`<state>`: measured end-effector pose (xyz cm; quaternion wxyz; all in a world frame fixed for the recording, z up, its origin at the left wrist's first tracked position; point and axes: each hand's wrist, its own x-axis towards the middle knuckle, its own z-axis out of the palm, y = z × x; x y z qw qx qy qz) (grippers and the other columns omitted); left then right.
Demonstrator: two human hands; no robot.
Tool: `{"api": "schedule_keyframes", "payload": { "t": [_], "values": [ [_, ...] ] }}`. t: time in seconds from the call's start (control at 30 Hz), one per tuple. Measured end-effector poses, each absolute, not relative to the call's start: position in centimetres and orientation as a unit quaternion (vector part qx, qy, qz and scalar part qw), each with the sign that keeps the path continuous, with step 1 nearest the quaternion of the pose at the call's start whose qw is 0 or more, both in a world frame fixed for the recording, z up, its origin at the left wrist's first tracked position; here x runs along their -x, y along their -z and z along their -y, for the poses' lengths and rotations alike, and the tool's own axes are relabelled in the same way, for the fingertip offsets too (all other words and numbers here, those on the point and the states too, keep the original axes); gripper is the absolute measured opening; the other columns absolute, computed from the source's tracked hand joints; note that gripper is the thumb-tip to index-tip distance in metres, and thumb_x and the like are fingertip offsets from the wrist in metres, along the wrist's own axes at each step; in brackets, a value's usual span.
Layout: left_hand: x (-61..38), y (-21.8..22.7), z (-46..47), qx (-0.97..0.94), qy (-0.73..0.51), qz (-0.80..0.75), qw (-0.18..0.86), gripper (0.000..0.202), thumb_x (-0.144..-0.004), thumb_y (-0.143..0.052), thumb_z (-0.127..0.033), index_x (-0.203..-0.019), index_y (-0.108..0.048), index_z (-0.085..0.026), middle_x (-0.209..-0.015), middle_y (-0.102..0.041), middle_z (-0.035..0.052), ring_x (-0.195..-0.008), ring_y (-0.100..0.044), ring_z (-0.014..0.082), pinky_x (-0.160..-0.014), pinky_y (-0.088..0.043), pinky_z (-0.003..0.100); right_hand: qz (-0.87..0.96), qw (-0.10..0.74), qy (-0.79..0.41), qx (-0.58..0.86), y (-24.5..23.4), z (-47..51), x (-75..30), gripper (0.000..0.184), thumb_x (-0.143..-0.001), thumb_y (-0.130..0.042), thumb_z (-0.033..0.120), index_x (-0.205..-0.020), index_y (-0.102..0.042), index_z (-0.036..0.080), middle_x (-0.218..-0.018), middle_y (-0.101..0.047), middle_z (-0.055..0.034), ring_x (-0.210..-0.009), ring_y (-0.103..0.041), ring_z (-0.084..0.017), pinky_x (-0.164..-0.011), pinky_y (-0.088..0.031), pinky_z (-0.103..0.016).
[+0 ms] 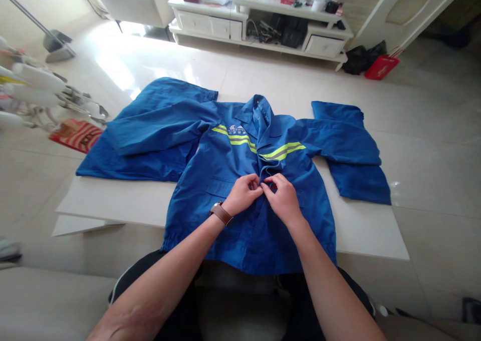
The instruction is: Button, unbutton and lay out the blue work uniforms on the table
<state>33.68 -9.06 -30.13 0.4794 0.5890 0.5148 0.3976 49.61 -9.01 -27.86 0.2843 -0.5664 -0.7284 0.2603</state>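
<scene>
A blue work jacket (233,221) with yellow-green reflective stripes lies front up, its collar pointing away from me and its sleeves spread to both sides. At the middle of its front, my left hand (246,193) pinches the edge of the front flap. Right beside it, my right hand (280,193) is closed on the same flap with thumb and fingers. The fingertips of both hands nearly meet. Just above them the flap bulges up in a fold. Any button or fastener between the fingers is hidden.
Under the jacket is a white table (370,231). More folded blue cloth (150,165) lies beneath the left sleeve, and another blue piece (361,181) beneath the right one. A rack with white spools (37,85) stands at left. A white cabinet (210,25) is across the floor.
</scene>
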Motion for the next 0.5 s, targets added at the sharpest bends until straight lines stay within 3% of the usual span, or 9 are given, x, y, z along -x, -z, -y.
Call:
{"api": "schedule_keyframes", "payload": {
  "t": [0.23,0.5],
  "values": [
    [-33.92,29.52,9.30,-0.595,-0.400,-0.514,0.471,0.009,-0.076,-0.057,-0.019,-0.069,-0.050,-0.019,-0.062,-0.048,-0.0060,-0.060,-0.043,0.0095,-0.057,-0.034,0.023,0.737,0.260,-0.266,0.565,27.68,9.00,-49.73,0.015,-0.096,-0.056,0.027,-0.096,-0.069,0.020,-0.099,-0.069,-0.0059,-0.084,-0.065,-0.020,-0.081,-0.048,-0.031],
    [-34.13,29.30,9.54,-0.615,-0.391,-0.513,0.454,0.010,-0.077,-0.056,-0.017,-0.070,-0.050,-0.019,-0.063,-0.050,-0.0057,-0.061,-0.045,0.0096,-0.060,-0.035,0.023,0.755,0.191,-0.224,0.586,27.72,9.16,-49.69,0.022,-0.100,-0.044,0.028,-0.100,-0.064,0.020,-0.105,-0.065,-0.0090,-0.091,-0.063,-0.022,-0.074,-0.043,-0.030]
  ]
}}
